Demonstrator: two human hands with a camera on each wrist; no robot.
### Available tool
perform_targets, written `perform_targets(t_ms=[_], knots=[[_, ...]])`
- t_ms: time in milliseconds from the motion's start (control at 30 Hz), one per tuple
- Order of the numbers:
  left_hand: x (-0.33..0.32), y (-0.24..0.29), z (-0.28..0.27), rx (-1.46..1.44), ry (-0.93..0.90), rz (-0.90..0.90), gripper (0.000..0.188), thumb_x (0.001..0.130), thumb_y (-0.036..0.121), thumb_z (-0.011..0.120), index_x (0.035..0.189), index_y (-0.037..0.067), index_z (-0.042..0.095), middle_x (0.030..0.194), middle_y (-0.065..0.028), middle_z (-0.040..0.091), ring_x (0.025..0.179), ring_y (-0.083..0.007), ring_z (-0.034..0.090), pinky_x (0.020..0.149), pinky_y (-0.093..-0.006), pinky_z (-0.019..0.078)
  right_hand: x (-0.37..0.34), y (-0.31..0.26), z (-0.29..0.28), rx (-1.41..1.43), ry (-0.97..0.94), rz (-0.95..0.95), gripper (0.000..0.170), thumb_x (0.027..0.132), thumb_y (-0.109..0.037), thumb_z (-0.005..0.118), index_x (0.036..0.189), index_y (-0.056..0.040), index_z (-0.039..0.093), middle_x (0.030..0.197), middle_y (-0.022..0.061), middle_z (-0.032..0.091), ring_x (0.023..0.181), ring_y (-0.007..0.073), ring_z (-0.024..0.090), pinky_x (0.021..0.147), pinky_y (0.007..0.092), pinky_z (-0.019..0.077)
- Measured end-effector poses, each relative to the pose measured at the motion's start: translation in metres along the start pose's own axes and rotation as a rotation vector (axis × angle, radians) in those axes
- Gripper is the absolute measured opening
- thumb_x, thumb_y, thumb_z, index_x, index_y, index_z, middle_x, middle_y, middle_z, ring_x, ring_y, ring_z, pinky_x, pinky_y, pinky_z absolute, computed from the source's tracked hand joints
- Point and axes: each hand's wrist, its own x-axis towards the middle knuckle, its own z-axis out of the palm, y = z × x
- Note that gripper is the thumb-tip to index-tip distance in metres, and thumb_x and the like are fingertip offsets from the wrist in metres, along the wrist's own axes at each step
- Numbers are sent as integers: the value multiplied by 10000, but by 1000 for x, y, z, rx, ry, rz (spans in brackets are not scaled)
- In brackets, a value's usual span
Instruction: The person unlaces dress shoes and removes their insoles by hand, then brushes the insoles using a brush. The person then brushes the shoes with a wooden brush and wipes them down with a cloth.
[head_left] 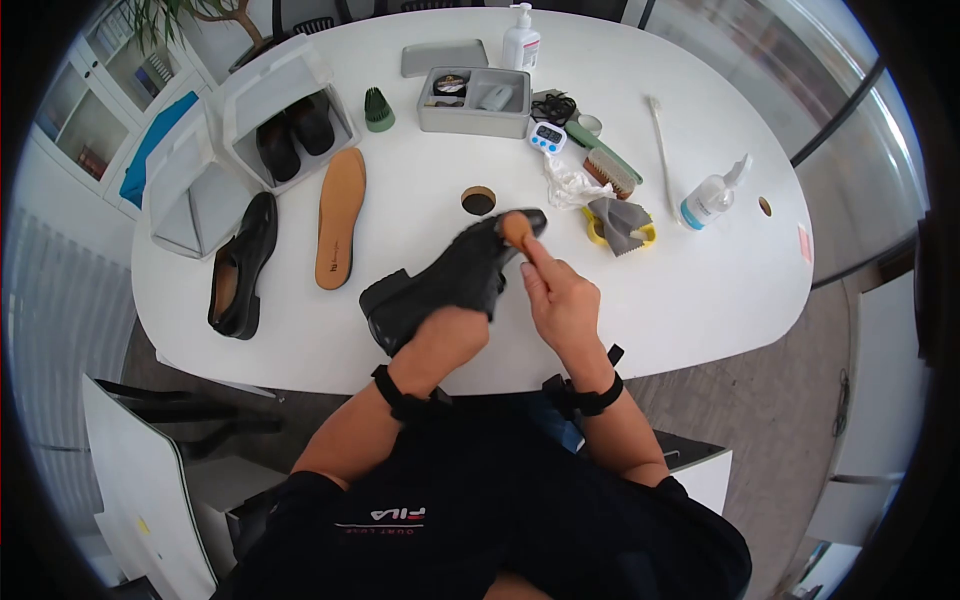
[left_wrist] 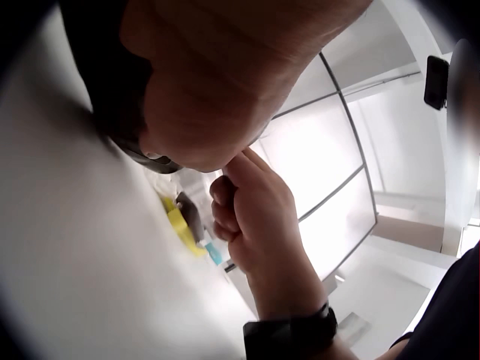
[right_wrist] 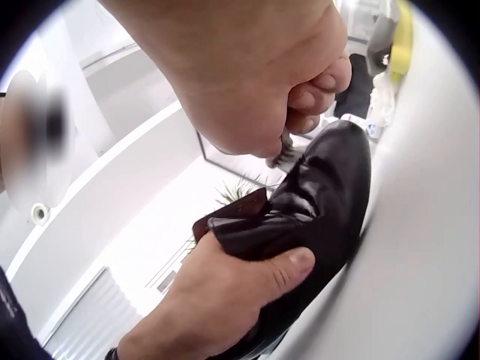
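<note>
My left hand (head_left: 447, 338) grips a black leather shoe (head_left: 432, 278) near its opening, thumb along the side in the right wrist view. The shoe is tilted, its toe pointing away to the right. In my right hand (head_left: 563, 305) is a small brush with a round wooden head (head_left: 516, 230), pinched between the fingers. Its bristles (right_wrist: 287, 156) meet the upper near the toe (right_wrist: 341, 146). The matching black shoe (head_left: 243, 265) stands on the table at the left. Beside it lies a tan insole (head_left: 342, 215).
White boxes (head_left: 190, 205) stand at the back left, one holding dark rounded items (head_left: 295, 138). A green brush (head_left: 378, 110) and a metal tin (head_left: 472, 118) are behind. Rightward lie a timer (head_left: 547, 137), a shoe brush (head_left: 612, 172), a grey cloth (head_left: 622, 225) and a pump bottle (head_left: 708, 203).
</note>
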Motion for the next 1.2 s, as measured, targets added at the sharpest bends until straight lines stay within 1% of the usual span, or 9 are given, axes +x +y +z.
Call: perform_targets(t_ms=[33, 167, 233, 333, 433, 567, 833, 933, 1200], knots=[[12, 3, -25, -53, -89, -139, 347, 901, 55, 666, 1245, 12, 687, 1181, -286, 690, 1018, -441, 689, 892, -464, 559, 8, -8, -6, -2, -81, -3, 369, 991, -238, 709, 1354, -168, 715, 899, 169, 748, 772, 368, 729, 698, 422, 570], [39, -1, -78, -825, 493, -187, 253, 982, 108, 654, 1193, -24, 703, 1037, -210, 752, 958, -309, 727, 874, -397, 549, 66, -5, -3, 166, 102, -43, 365, 993, -250, 706, 1344, -153, 710, 821, 131, 727, 698, 327, 705, 647, 382, 547], [59, -15, -95, -1169, 566, -40, 303, 992, 66, 653, 1273, -46, 655, 1172, -83, 726, 1016, -203, 691, 923, -328, 539, 93, -19, -2, 280, 81, -24, 368, 1001, -244, 701, 1353, -136, 702, 831, 141, 733, 701, 307, 708, 659, 362, 545], [76, -26, -110, -1813, 474, -40, 417, 962, 8, 660, 1370, -24, 580, 1207, -112, 708, 1045, -191, 704, 914, -339, 590, 133, -37, 20, 415, 123, -220, 370, 996, -220, 704, 1354, -129, 701, 831, 156, 733, 695, 285, 707, 677, 353, 548], [91, -38, -118, -1843, 464, 63, 460, 944, -15, 643, 1395, -8, 554, 1281, -128, 686, 1157, -254, 682, 999, -410, 562, 161, -52, 18, 318, 38, -105, 379, 989, -208, 709, 1357, -120, 697, 877, 172, 745, 738, 299, 726, 696, 358, 555], [110, -49, -136, -1734, 577, 62, 415, 905, -45, 649, 1319, -39, 636, 1181, -102, 719, 1034, -181, 703, 892, -319, 580, 172, -59, 7, 376, -135, -295, 388, 950, -175, 740, 1335, -130, 716, 913, 166, 750, 773, 329, 721, 717, 365, 556], [118, -50, -178, -982, 292, -109, 445, 874, 26, 676, 1319, 16, 661, 1106, -67, 731, 931, -148, 629, 859, -317, 529, 191, -44, 23, 320, 158, -225, 373, 931, -126, 768, 1301, -99, 734, 857, 126, 735, 695, 268, 684, 666, 356, 539], [123, -55, -175, -935, 239, -176, 407, 886, 45, 655, 1292, 37, 669, 1034, -75, 719, 877, -160, 605, 824, -324, 524, 184, -48, 25, 565, -163, -250, 390, 935, -131, 765, 1320, -84, 722, 954, 165, 765, 739, 286, 714, 697, 318, 553], [127, -64, -177, -929, 249, -126, 428, 840, 58, 710, 1265, 17, 668, 1013, -77, 717, 884, -169, 620, 815, -323, 525, 179, -63, 18, 490, -266, -102, 389, 945, -92, 745, 1330, -52, 712, 902, 158, 757, 715, 224, 712, 693, 304, 547]])
